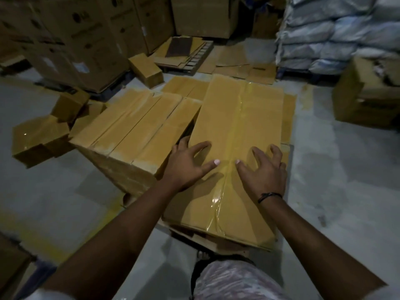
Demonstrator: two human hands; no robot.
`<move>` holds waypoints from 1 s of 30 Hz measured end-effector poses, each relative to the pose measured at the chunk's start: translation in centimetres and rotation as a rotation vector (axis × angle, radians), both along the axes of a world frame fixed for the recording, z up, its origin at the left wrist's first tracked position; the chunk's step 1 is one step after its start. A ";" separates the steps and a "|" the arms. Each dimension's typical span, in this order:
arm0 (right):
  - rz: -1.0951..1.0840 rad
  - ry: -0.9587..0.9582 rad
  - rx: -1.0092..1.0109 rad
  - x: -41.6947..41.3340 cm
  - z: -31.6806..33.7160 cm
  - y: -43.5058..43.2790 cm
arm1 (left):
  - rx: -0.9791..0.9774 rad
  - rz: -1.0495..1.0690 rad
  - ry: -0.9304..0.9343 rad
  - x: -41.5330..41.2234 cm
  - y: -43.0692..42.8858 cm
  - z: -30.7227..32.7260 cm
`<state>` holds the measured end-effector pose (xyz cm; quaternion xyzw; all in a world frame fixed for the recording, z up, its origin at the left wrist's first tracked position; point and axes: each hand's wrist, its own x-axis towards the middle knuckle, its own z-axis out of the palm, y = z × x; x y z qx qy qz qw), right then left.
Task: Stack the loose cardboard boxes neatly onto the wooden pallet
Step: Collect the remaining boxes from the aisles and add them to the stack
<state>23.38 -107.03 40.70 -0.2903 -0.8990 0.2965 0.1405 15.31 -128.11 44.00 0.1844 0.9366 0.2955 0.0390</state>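
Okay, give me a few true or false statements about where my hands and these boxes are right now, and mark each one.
1. The left hand and the right hand both rest on top of the long taped box. True.
2. The black wristband is on the left wrist. False: it is on the right wrist.
3. At the far right, white sacks are stacked. True.
4. The long taped box stands on end. False: it lies flat.
5. At the left, small boxes lie on the floor. True.
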 end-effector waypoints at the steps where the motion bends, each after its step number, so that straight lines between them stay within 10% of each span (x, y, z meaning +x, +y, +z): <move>1: -0.015 -0.006 0.002 -0.6 -0.2 -0.7 | -0.001 -0.010 -0.004 -0.9 -0.4 -0.2; 16: -0.145 -0.039 -0.076 -12.6 -1.7 -5.8 | -0.082 -0.190 -0.092 -16.6 -3.3 -1.0; 24: 0.227 -0.608 -0.293 -15.6 -10.8 -7.8 | -0.647 -0.457 -0.229 -22.1 -9.5 -9.1; 30: -0.018 -0.585 -0.208 -13.4 -13.6 -14.1 | -0.696 -0.765 -0.200 -21.9 -18.0 -13.4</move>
